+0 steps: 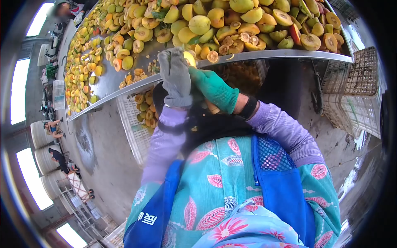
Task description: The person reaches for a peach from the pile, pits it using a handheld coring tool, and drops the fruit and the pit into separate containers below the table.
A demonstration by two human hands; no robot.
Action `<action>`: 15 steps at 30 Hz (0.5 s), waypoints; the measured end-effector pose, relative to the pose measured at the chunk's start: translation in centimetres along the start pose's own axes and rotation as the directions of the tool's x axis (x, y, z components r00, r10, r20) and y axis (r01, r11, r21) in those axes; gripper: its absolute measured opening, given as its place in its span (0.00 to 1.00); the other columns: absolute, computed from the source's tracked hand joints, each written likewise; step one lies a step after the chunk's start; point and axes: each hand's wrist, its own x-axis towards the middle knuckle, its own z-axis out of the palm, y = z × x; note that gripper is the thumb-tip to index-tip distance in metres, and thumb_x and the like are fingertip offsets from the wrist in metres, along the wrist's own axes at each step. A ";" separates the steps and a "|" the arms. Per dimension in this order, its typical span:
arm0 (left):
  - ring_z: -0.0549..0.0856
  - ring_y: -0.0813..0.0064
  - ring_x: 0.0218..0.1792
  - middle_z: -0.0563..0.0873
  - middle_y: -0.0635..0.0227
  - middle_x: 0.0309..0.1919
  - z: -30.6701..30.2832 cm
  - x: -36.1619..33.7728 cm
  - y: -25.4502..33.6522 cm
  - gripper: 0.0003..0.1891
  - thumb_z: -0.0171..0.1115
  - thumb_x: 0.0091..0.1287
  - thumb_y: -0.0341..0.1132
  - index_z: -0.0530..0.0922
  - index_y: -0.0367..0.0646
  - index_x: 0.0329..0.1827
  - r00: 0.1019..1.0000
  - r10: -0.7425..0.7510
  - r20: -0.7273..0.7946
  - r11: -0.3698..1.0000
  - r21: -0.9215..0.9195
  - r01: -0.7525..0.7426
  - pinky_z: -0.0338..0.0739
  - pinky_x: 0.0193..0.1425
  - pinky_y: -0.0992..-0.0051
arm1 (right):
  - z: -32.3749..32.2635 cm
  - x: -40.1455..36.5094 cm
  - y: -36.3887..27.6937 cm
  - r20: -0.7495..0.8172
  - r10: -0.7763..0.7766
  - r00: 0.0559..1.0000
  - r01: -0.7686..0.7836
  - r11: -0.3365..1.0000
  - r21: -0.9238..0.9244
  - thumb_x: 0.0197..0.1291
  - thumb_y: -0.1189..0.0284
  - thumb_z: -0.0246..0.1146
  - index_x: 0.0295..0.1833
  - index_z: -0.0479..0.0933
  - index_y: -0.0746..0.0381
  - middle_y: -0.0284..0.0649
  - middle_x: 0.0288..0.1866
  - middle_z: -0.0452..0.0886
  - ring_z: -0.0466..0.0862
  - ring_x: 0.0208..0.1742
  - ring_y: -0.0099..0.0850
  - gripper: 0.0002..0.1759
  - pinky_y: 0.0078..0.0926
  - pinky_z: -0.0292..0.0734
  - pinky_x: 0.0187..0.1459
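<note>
My left hand (175,78), in a grey glove, is closed at the near rim of the metal table. A piece of yellow peach (190,58) shows at its fingers. Right beside it, my right hand (217,90) in a green glove is wrapped around a tool whose pale wooden handle (212,108) sticks out below the palm. The tool's working end is hidden by the gloves. Ahead of both hands lie many yellow-green peaches (200,25), mostly halved, some with stones showing. A cut peach piece (212,56) rests at the rim near my right hand.
The metal table (108,68) has a raised rim. Below it, a white crate (132,124) holds peaches, and more pieces lie in a container (242,76) under the rim. Stacked crates (351,95) stand at the right. Far left are people (60,159) and large pale tubs (45,161).
</note>
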 end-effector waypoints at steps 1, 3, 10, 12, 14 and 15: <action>0.80 0.69 0.30 0.81 0.63 0.34 -0.6 0.0 -0.4 0.06 0.57 0.69 0.32 0.78 0.38 0.41 0.984 0.163 0.070 0.969 0.178 -0.173 0.75 0.37 0.72 | -0.7 0.3 0.3 0.041 -0.003 0.999 0.005 0.998 -0.058 0.67 0.44 0.51 0.38 0.76 0.62 0.31 0.20 0.71 0.69 0.17 0.22 0.29 0.22 0.64 0.18; 0.82 0.67 0.33 0.82 0.62 0.37 -2.1 0.1 -0.6 0.08 0.56 0.68 0.31 0.78 0.38 0.45 0.952 0.189 0.241 0.952 0.192 -0.238 0.78 0.41 0.71 | -2.6 2.1 1.6 0.116 0.013 0.993 0.007 0.986 -0.169 0.67 0.44 0.52 0.37 0.76 0.61 0.32 0.20 0.72 0.69 0.17 0.22 0.28 0.23 0.64 0.18; 0.86 0.70 0.39 0.84 0.61 0.40 -1.7 -0.4 2.8 0.11 0.54 0.64 0.26 0.77 0.38 0.48 0.918 -0.261 0.297 0.798 -0.469 0.379 0.82 0.46 0.73 | -2.0 3.3 5.5 -0.016 -0.680 0.733 0.436 0.489 -0.756 0.69 0.47 0.49 0.49 0.75 0.64 0.41 0.24 0.78 0.77 0.19 0.31 0.28 0.30 0.71 0.16; 0.86 0.71 0.38 0.85 0.62 0.38 -1.0 -0.6 2.5 0.10 0.54 0.63 0.25 0.78 0.38 0.46 0.934 -0.257 0.248 0.853 -0.397 0.340 0.82 0.44 0.74 | 0.1 0.8 4.2 -0.142 -0.380 0.914 0.299 0.867 -0.399 0.70 0.48 0.48 0.50 0.74 0.66 0.42 0.23 0.77 0.77 0.17 0.33 0.29 0.32 0.71 0.15; 0.86 0.73 0.36 0.86 0.62 0.36 -0.3 0.0 2.0 0.09 0.55 0.62 0.26 0.80 0.37 0.44 0.941 -0.220 0.259 0.877 -0.369 0.307 0.82 0.40 0.75 | 0.3 0.3 3.0 -0.087 -0.184 0.979 0.170 0.974 -0.151 0.70 0.48 0.47 0.47 0.73 0.68 0.43 0.21 0.76 0.76 0.15 0.35 0.30 0.34 0.70 0.12; 0.87 0.74 0.35 0.86 0.63 0.35 0.1 0.3 1.7 0.09 0.55 0.61 0.26 0.81 0.37 0.42 0.943 -0.201 0.265 0.889 -0.355 0.289 0.82 0.38 0.76 | -0.1 1.1 3.5 -0.103 -0.221 0.970 0.199 0.962 -0.187 0.70 0.48 0.47 0.45 0.73 0.67 0.42 0.21 0.75 0.75 0.14 0.33 0.29 0.33 0.69 0.11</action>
